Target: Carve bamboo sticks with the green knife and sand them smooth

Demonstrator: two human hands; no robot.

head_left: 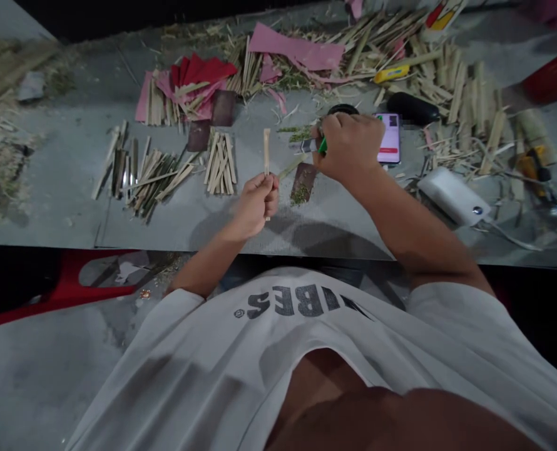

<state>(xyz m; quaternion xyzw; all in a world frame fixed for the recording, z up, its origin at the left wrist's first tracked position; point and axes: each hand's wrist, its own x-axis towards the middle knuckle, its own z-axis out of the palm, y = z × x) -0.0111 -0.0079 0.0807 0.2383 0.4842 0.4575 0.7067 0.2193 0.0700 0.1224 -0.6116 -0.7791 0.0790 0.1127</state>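
Note:
My left hand (pixel 258 203) is closed around a pale wooden stick (pixel 266 150), which points away from me with its far end slightly wider. To its right, my right hand (pixel 348 145) is wrapped round a utility knife (pixel 309 146) with a green part; its grey front end points left, apart from the stick. Most of the knife's handle is hidden by the fingers. Between the hands lies a brown sandpaper-like piece (pixel 303 183) sprinkled with greenish shavings. A bundle of short sticks (pixel 221 164) lies left of my left hand.
More loose sticks (pixel 159 181) lie at the left. A phone (pixel 389 141) is beside my right hand, with a black case (pixel 413 109) behind it. A white power bank (pixel 453 195) with a cable sits at the right. Pink sheets (pixel 297 47) and wood strips (pixel 466 94) cover the back.

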